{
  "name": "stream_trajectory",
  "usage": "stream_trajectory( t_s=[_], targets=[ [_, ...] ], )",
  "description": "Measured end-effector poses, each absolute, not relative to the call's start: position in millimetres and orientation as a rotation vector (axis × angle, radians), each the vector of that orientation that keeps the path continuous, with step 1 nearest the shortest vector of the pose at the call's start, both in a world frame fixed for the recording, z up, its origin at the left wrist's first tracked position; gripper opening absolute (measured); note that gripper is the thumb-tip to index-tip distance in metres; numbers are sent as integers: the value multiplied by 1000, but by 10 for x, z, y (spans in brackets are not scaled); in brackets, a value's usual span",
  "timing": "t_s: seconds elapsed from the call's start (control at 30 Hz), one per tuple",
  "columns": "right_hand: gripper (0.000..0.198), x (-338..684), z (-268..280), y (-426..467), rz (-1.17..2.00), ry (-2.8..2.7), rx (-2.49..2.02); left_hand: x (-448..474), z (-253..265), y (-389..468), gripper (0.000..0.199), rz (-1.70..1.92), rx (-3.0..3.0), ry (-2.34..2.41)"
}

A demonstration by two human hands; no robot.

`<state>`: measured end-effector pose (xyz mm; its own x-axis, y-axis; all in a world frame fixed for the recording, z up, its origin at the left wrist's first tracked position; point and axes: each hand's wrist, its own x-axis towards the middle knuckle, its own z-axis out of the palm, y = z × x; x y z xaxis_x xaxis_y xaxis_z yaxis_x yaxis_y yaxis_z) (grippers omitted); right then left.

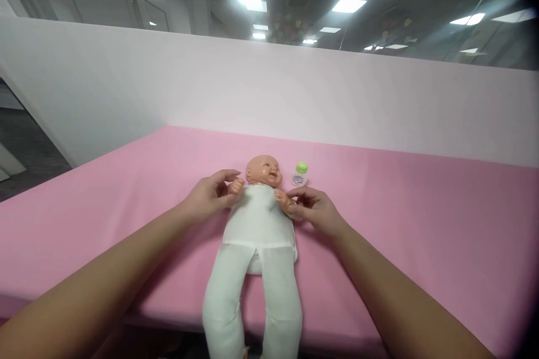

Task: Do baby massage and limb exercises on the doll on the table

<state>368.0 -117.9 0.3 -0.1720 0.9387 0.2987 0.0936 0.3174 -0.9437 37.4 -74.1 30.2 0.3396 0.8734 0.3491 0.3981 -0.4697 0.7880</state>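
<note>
On its back in front of me lies a baby doll [259, 219] with a hard plastic head and a white cloth body and legs. Its face is turned to the right. My left hand [210, 195] closes its fingers and thumb round the doll's small hand on the left side. On the other side my right hand [315, 207] pinches the doll's other forearm between thumb and fingers. Just beyond my right hand a small clear bottle [300, 175] with a green cap and a printed label stands beside the doll's head.
The doll rests on a pink padded surface [400, 224], its legs reaching over the front edge. A white partition [295, 95] rises behind and along the left. Past it are doors, glass and lit ceiling panels.
</note>
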Motion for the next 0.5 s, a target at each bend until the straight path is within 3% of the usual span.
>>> stream_trajectory(
  t_s=[0.17, 0.5],
  targets=[
    [28, 3599, 86, -1298, 834, -1885, -940, 506, 390, -906, 32, 638, 2571, 885],
    [30, 3562, 88, -1331, 573, -2032, -1070, 529, 345, -849, 37, 640, 2673, 939]
  ],
)
